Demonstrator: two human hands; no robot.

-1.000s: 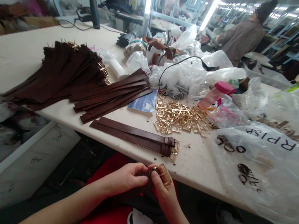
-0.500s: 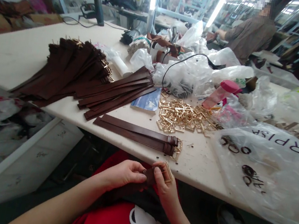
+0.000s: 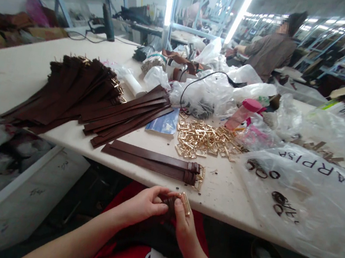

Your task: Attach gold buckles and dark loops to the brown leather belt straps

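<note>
Below the table's front edge, my left hand (image 3: pixel 144 205) pinches the end of a dark brown leather strap (image 3: pixel 168 201). My right hand (image 3: pixel 185 227) grips a gold metal buckle (image 3: pixel 185 203) set on that strap end. Both hands are closed and touch over my lap. Just above them on the white table (image 3: pixel 21 70) lie two finished brown straps with buckles (image 3: pixel 154 163). Behind those sits a loose heap of gold buckles (image 3: pixel 206 141).
Piles of brown straps (image 3: pixel 76 92) cover the table's left half. Clear plastic bags (image 3: pixel 300 188) with small brown loops lie at right, a pink bottle (image 3: pixel 243 112) and a black cable behind the buckles. A person in brown (image 3: pixel 270 50) stands at a far table.
My hands have stayed at the table edge, turning the buckle slightly on the strap end. The view has shifted a little; nothing on the table moved.
</note>
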